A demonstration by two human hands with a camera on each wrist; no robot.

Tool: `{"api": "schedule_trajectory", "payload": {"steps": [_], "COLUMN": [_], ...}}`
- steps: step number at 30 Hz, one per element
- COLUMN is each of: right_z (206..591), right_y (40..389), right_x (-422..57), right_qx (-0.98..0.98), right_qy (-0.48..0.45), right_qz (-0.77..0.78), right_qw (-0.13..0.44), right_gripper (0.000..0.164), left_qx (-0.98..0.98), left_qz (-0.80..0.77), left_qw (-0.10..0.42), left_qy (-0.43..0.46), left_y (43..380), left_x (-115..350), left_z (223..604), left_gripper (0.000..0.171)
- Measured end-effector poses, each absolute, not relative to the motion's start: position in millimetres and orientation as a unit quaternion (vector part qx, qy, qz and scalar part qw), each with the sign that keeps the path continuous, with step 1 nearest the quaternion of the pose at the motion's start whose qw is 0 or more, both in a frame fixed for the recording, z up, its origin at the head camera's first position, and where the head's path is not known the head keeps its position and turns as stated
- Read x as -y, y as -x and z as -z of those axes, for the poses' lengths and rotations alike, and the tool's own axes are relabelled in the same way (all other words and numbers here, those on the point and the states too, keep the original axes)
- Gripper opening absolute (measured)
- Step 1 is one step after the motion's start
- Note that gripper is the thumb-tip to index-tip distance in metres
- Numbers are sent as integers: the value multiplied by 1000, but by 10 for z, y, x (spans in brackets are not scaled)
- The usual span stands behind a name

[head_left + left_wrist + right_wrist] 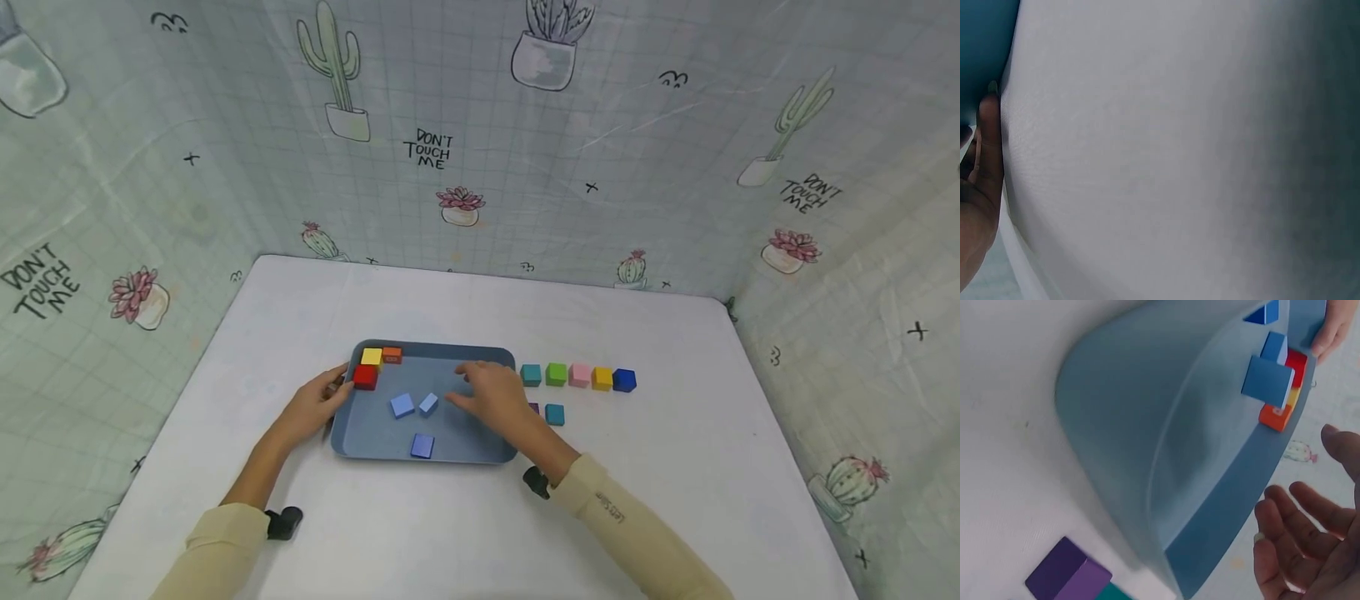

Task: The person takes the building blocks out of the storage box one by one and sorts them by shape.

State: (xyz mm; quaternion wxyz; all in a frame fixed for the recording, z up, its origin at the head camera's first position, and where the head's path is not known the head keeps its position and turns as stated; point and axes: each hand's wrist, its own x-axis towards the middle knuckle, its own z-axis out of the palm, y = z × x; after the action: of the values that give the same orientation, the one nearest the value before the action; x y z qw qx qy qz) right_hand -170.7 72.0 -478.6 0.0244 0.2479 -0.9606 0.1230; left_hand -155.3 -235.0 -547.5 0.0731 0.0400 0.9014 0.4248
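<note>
A blue-grey tray [468, 446] lies on the table, and my left hand [311, 408] holds its left rim. That hand's finger [990, 144] lies along the tray's outer wall in the left wrist view. Above the tray's right half is my right hand [491, 392], thumb and fingers apart with nothing between them. Nearest to it is a small blue block [428, 404], beside a wider blue block [402, 406]. Another blue block [422, 446] lies by the front rim. A red cube [365, 377], a yellow cube [372, 357] and an orange block [392, 356] sit in the back left corner.
Right of the tray stand a teal cube [531, 375], green cube [556, 374], pink cube [580, 375], yellow-orange cube [602, 378] and dark blue cube [624, 380] in a row. Before them are a second teal cube [554, 414] and a purple block [1066, 572], partly behind my right wrist.
</note>
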Motion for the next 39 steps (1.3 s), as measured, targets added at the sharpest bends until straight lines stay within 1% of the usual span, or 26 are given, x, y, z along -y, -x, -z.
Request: {"api": "schedule_trajectory", "payload": {"steps": [5, 14, 21, 30, 39], "right_z": [4811, 4828, 4819, 4874, 4941], "right_y": [1684, 1622, 1600, 1580, 1569], "right_x": [-650, -637, -546, -330, -247], "right_qx": [963, 961, 959, 967, 969], "right_qy": [-236, -243, -254, -238, -229], "right_qz": [-124, -133, -125, -78, -77], "right_qw": [34, 2, 3, -42, -44], "right_gripper": [43, 46, 48, 51, 45], "left_qx": [-901, -903, -903, -902, -903], "left_qz": [-425, -422, -423, -425, -422], "left_qw": [73, 69, 66, 67, 69], "left_qy": [-37, -39, -44, -42, -43], "left_y": [1553, 1558, 1562, 1554, 1539], "left_x": [2358, 2370, 2370, 2372, 2367], "left_z": [5495, 5516, 5531, 5510, 5478], "left_gripper": [58, 59, 57, 59, 59]}}
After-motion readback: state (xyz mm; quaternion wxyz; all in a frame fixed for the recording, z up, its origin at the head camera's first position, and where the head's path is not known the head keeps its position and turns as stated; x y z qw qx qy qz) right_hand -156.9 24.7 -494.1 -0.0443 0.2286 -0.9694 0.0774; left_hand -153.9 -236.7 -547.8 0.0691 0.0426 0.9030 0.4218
